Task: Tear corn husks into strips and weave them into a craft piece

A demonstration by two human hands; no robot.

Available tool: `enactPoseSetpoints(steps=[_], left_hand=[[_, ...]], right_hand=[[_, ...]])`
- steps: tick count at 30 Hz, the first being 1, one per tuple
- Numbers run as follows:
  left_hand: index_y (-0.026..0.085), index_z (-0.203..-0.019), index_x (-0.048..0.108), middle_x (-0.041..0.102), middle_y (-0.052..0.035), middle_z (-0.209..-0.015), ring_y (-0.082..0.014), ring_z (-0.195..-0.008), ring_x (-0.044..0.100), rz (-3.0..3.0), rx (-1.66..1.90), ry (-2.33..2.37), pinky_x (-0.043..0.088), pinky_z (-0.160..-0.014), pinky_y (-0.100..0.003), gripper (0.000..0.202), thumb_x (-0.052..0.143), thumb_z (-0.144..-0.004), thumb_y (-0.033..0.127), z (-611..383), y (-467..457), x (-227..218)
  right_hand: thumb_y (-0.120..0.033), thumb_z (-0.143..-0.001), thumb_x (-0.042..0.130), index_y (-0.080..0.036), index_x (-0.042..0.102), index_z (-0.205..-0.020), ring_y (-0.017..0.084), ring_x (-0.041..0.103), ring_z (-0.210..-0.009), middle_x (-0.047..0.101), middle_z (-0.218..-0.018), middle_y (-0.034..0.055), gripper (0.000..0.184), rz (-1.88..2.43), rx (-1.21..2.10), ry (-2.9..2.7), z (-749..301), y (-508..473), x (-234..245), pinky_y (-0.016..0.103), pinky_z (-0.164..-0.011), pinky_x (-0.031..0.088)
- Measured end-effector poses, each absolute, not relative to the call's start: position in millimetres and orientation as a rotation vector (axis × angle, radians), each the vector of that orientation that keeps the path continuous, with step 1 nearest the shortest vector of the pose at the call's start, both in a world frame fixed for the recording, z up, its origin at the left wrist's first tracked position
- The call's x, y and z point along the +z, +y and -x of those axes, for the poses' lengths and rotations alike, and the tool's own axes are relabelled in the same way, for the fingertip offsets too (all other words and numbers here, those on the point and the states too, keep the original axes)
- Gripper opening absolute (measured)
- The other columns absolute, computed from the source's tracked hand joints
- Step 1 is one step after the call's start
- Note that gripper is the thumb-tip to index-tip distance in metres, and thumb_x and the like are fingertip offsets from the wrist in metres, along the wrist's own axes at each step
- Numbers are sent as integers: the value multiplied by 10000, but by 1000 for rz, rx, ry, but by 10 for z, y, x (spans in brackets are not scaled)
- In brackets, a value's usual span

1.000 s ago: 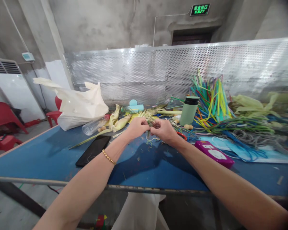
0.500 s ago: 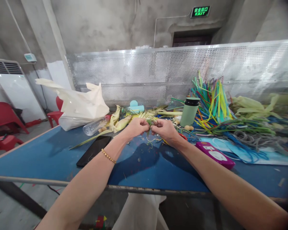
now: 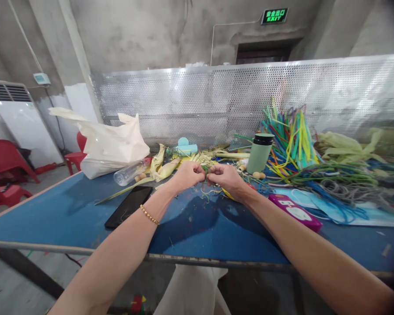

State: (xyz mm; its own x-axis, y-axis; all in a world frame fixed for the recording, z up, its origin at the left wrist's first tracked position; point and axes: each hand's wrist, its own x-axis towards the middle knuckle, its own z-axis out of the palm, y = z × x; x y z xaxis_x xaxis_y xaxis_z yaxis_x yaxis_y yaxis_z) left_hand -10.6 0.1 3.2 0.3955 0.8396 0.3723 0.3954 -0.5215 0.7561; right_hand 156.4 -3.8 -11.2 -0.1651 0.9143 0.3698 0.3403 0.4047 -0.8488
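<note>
With left grip (image 3: 188, 175) and right grip (image 3: 228, 178) both closed to a pinch, holding small green strands (image 3: 205, 167) between them, too small to tell exactly; underneath, blue desk (image 3: 187, 232); beyond right grip, rightward, green tumbler (image 3: 259, 157); left of left grip, black smartphone (image 3: 126, 209)

Wall sign (image 3: 274, 16), green lettering, "安全出口" above "EXIT"

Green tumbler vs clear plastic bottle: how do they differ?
Pose: the green tumbler stands upright; the clear plastic bottle lies on its side.
Look: the tumbler is opaque with a black band near its top; the bottle is see-through.
Place: the tumbler is right of the right hand; the bottle is left of the left hand.
Shared: both rest on the blue table, unheld.
</note>
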Motion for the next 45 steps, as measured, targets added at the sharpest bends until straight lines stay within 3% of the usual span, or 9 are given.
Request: enactPoseSetpoints(steps=[15, 32, 38, 45], left_hand=[[116, -647, 622, 512, 38, -486, -79, -465, 452, -2062, 1016, 1032, 313, -473, -202, 91, 533, -633, 131, 91, -6, 28], [134, -631, 586, 519, 31, -538, -78, -507, 427, -2142, 1090, 1012, 300, -491, -215, 49, 551, -608, 157, 67, 36, -26], [132, -594, 546, 505, 37, -479, -71, -442, 457, -1886, 1045, 937, 338, -466, -205, 46, 524, -615, 97, 70, 63, -21], [139, -556, 541, 469, 43, -433, -73, -426, 417, -2037, 992, 1053, 287, -450, -212, 77, 518, -620, 103, 94, -6, 22]], right_hand=[[-183, -660, 575, -158, 597, -624, 125, 582, -571, 669, -579, 12, 49, 1009, 918, -1779, -1646, 9, -163, 227, -571, 414], [-196, -588, 686, -144, 575, -606, 127, 600, -542, 606, -551, 9, 124, 898, 1371, -1513, -1620, -5, -160, 265, -610, 500], [-220, -637, 676, -143, 595, -642, 124, 604, -557, 645, -570, 16, 112, 922, 1110, -1660, -1639, 27, -169, 244, -593, 472], [-162, -641, 602, -170, 570, -668, 117, 589, -513, 659, -555, -9, 43, 1005, 938, -1780, -1642, 35, -171, 225, -534, 462]])
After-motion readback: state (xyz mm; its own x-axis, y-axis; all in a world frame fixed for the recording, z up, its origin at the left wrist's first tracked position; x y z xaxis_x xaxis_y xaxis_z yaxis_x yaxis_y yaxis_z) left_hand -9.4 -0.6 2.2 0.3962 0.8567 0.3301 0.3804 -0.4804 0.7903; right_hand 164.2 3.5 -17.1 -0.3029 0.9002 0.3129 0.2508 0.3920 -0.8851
